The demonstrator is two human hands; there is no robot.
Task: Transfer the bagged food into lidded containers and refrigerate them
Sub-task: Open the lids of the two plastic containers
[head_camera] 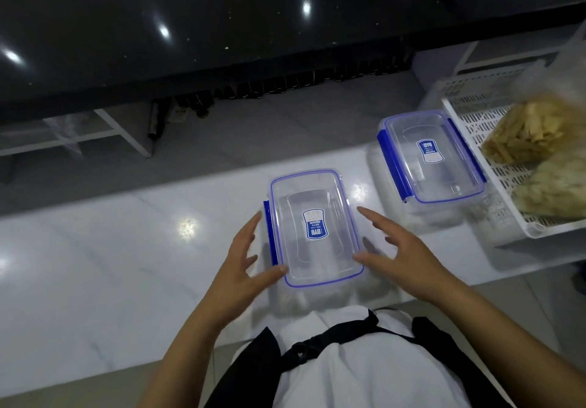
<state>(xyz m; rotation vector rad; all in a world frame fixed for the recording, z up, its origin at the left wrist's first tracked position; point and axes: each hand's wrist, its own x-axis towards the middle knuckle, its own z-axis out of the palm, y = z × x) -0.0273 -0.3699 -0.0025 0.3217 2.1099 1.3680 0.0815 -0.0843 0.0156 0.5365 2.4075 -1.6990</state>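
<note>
Left hand: left hand [245, 263] spread open, holding nothing, thumb tip at the near container's lid edge.
Right hand: right hand [401, 250] open, fingers splayed just beside that lid.
Near container: near container [315, 228], clear plastic, rectangular with rounded corners, blue seal and clips, lid on; long axis runs away from the person.
Far container: far container [432, 155], same kind, lidded, angled slightly.
Tray: white perforated tray [494, 166] to its right holds bagged food [532, 135], pale strips in clear plastic.
Surface: glossy white counter [126, 249].

Dim, cool overhead light leaves bright glare spots on the glossy white marble worktop [126, 249]; wide-angle bending curves the edges, and the far right blurs.
</note>
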